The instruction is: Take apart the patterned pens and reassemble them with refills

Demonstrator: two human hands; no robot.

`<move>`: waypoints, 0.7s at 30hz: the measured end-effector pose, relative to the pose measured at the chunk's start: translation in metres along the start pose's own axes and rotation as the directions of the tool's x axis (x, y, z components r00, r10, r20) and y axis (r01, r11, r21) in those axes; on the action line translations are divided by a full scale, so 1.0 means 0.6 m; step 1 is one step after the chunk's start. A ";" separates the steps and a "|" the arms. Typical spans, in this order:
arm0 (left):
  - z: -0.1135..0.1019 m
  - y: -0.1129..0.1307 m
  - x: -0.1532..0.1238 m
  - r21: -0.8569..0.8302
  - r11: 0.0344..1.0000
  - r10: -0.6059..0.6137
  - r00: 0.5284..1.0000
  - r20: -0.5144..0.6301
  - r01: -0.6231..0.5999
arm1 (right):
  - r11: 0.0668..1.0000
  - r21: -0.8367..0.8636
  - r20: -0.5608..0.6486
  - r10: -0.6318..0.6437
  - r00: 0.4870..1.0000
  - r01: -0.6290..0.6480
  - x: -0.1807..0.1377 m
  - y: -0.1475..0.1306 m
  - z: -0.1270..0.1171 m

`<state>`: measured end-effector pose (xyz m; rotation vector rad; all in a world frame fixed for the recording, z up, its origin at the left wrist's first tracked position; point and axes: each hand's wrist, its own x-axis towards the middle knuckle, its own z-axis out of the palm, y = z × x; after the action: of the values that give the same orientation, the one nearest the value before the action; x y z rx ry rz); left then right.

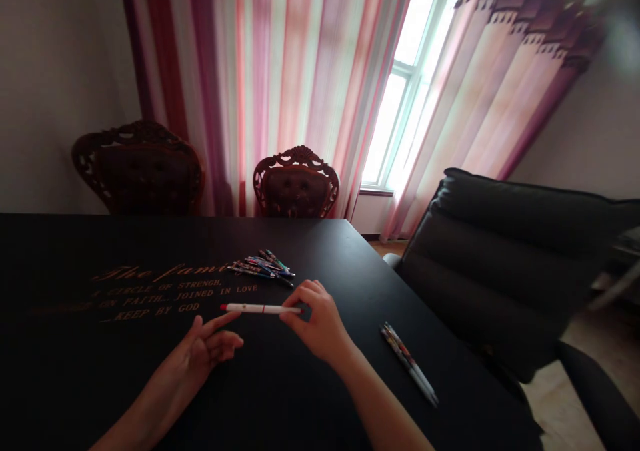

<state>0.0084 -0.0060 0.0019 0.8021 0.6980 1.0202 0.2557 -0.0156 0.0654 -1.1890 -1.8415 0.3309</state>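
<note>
My right hand point(317, 321) pinches one end of a white pen point(260, 309) with a red tip, holding it level just above the black table point(75, 371). My left hand point(207, 351) lies beside the pen's red end with its forefinger stretched toward it and the other fingers loosely curled; it holds nothing. A small heap of several coloured pens point(263, 264) lies on the table just beyond the hands. Two more pens point(407, 361) lie side by side to the right of my right forearm.
Gold lettering point(160, 291) is printed on the tabletop at the left. Two carved dark chairs point(295, 184) stand behind the table before striped pink curtains and a window. A black padded office chair point(505, 257) stands close to the table's right edge.
</note>
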 end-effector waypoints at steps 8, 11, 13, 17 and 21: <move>0.022 0.005 -0.008 0.177 0.983 -0.029 0.988 -0.154 0.056 | 0.938 -0.203 -0.371 0.193 0.909 -0.282 -0.085 0.086 -0.154; 0.031 0.007 -0.013 0.207 0.977 -0.015 0.985 -0.171 0.050 | 0.845 -0.205 -0.498 0.344 0.796 -0.494 -0.177 0.134 -0.207; 0.030 0.006 -0.013 0.218 0.975 -0.006 0.985 -0.170 0.044 | 0.754 -0.175 -0.572 0.446 0.689 -0.633 -0.237 0.159 -0.230; 0.023 0.002 -0.007 0.232 0.971 -0.014 0.986 -0.165 0.053 | 0.645 -0.144 -0.543 0.583 0.605 -0.750 -0.313 0.187 -0.243; 0.023 0.003 -0.006 0.259 0.964 -0.014 0.986 -0.164 0.057 | 0.668 -0.269 -0.488 0.526 0.696 -0.694 -0.331 0.188 -0.230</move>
<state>0.0176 -0.0119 0.0113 0.9397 0.9982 0.9784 0.4596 -0.1559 -0.0333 -2.0550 -1.1367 0.0402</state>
